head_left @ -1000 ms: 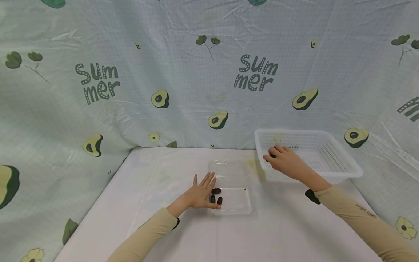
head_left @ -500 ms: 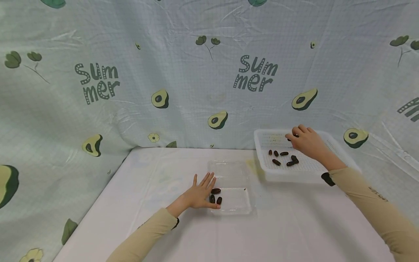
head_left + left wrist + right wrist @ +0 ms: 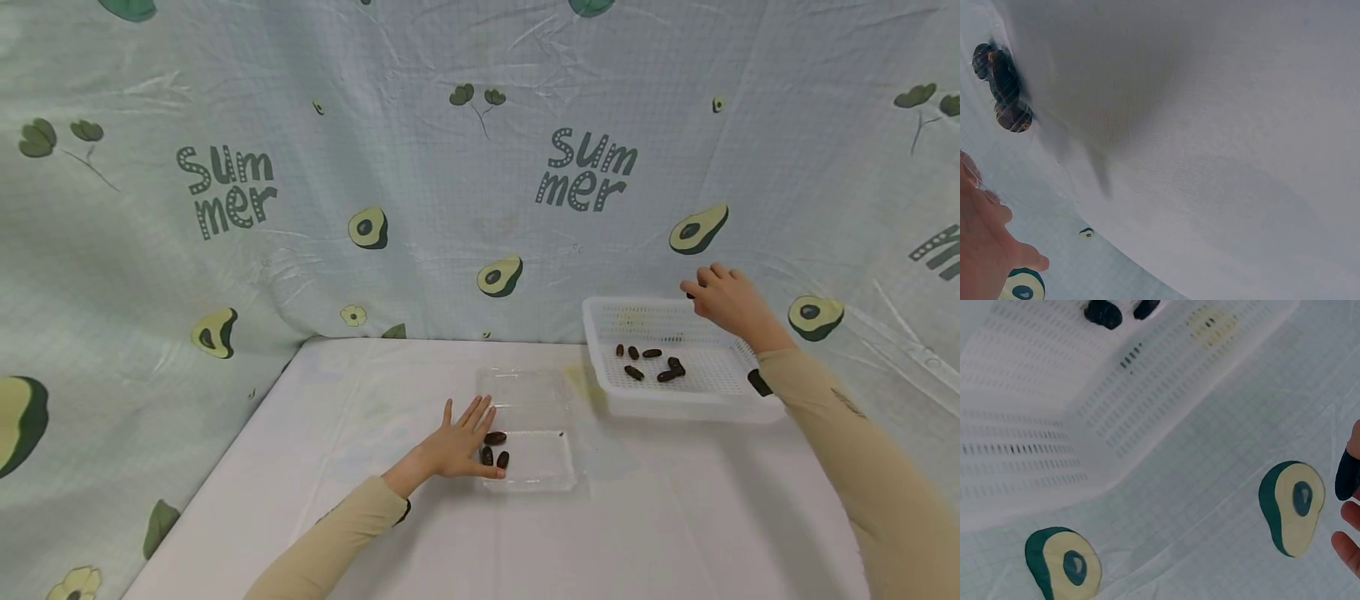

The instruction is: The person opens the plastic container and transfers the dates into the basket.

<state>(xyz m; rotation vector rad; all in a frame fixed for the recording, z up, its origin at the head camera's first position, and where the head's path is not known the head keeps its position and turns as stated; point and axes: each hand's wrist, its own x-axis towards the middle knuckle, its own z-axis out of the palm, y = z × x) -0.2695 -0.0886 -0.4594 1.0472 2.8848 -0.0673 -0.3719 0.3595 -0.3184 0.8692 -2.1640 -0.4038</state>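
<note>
My right hand [image 3: 726, 302] is raised over the back rim of the white plastic basket [image 3: 776, 402]. Between its thumb and fingers it pinches a dark brown date [image 3: 1348, 475], plain in the right wrist view and mostly hidden in the head view. Several more dates lie on the basket floor, one of them a date [image 3: 633, 373] near the front left. My left hand [image 3: 452, 446] spreads its fingers at the left side of a clear plastic box [image 3: 536, 483]. Three dates sit in that box near my thumb, including a date [image 3: 495, 437] lying sideways at the back.
The clear lid [image 3: 523, 386] of the box is folded open toward the back. A white cloth covers the table [image 3: 360, 400]. Behind it hangs a curtain [image 3: 420, 167] printed with avocados, close to the basket's back side.
My right hand has moved from the basket's left side to the right and up past its back rim, still pinching the date, uncovering the dates below. My left hand has stayed put.
</note>
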